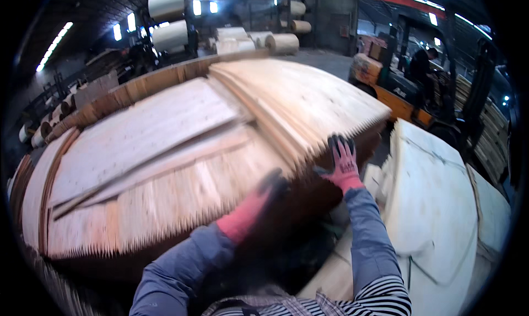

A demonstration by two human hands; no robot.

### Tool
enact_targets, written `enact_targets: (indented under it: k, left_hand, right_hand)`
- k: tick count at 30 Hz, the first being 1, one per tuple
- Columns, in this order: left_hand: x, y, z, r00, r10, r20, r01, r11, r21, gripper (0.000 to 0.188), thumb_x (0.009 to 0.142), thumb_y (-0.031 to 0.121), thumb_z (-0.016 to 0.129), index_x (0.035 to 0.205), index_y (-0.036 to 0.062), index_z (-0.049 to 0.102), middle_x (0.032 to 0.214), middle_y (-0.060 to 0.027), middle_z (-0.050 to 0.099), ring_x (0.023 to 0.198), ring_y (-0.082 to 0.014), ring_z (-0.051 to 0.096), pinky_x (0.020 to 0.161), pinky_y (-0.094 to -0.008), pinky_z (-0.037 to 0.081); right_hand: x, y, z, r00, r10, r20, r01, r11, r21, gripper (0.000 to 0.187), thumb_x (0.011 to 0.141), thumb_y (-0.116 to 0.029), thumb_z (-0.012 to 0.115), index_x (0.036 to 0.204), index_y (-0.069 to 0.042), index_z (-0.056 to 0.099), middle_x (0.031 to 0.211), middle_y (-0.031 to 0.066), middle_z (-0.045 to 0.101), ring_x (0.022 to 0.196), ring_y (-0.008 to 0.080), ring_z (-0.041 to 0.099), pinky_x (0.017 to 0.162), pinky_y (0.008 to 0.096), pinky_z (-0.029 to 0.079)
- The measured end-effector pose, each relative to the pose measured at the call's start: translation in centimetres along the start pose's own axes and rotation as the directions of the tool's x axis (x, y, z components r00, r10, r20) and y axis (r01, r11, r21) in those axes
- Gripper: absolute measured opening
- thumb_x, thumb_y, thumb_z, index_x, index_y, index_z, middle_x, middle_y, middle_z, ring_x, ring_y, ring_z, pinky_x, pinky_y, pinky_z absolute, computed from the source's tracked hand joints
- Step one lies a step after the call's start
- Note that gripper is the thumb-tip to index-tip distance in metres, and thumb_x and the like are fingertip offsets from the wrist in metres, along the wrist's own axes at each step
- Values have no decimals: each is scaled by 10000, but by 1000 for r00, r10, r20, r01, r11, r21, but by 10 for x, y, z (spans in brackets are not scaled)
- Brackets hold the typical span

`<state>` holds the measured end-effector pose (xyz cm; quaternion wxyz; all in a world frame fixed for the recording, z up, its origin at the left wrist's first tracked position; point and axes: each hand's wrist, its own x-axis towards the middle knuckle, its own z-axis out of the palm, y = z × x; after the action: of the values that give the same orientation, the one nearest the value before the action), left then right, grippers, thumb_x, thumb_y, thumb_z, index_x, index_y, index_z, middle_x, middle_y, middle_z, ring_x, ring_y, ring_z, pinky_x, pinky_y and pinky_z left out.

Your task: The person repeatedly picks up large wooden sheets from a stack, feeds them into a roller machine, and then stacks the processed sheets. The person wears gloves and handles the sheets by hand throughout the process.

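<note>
Long veneer stack: the lower stack (176,197) sweeps from about seven to ten o'clock in the worker's view, its near edge ragged.
Forklift: the orange-and-black forklift (398,102) stands at two o'clock, well apart from the hands.
Pale veneer bundle: the whitish bundle (432,200) lies at four o'clock, beside the worker's right sleeve (370,239).
Raised veneer pile: the upper pile (308,93) sits at one o'clock, higher than the lower stack. I'd judge one sheet light, dry and springy, easily split along the grain, while the whole pile must be heavy. A few sheets look best taken by the near edge, hands spread wide, palms flat; the jagged teeth could splinter.
White rolls: two rolls (169,36) hang in the background at eleven o'clock.
Right hand: the pink-and-dark gloved hand (344,164) is at the raised pile's near edge, fingers extended, thumb apart; I see nothing pinched.
Left hand: the matching gloved hand (248,208), toward seven o'clock, is by the lower stack's near edge, too blurred to tell whether its fingers are apart or closed.
Hard to make out: shadow hides the pile's underside, and I can't tell whether the right fingertips press the wood.
</note>
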<state>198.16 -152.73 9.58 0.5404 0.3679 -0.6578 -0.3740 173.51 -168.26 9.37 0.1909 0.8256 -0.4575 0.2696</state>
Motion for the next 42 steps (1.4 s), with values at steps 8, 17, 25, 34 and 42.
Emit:
enact_targets:
  k: [8,17,25,34,42]
  left_hand:
    - [165,-73,-37,848,-528,45,396,574,-717,318,888,247,446,1174,108,438,1064,-64,510,977,-216,520,850,-336,437]
    - [222,-68,-47,871,-490,29,448,768,-458,338,893,308,363,1151,99,426,997,-32,490,861,-157,507,734,-307,434]
    - [248,-115,45,771,-524,361,618,753,-226,349,894,309,359,1157,88,419,1003,-40,502,877,-166,516,722,-311,446]
    - [250,-120,71,723,-512,464,640,750,-169,361,895,310,354,1164,76,411,1010,-49,516,896,-175,526,709,-316,459]
    - [257,-127,54,728,-532,432,644,747,-165,372,895,311,350,1169,65,403,1015,-57,528,912,-183,535,697,-320,471]
  right_hand:
    - [65,42,80,730,-394,-558,465,885,-17,112,648,-86,613,742,-112,560,889,40,559,823,244,550,737,419,451]
    - [102,68,90,784,-416,-461,506,858,86,151,765,-290,511,914,-266,507,1018,35,486,916,252,492,769,466,382]
    - [83,63,113,879,-356,-316,422,890,172,198,714,-389,561,866,-264,543,932,-13,520,818,204,518,703,428,418]
    - [55,53,110,881,-316,-351,394,902,175,252,729,-406,537,938,-266,521,956,-5,518,893,214,498,761,461,393]
    - [64,53,134,879,-286,-382,395,886,245,301,743,-422,516,1001,-267,500,978,1,517,960,223,480,813,490,370]
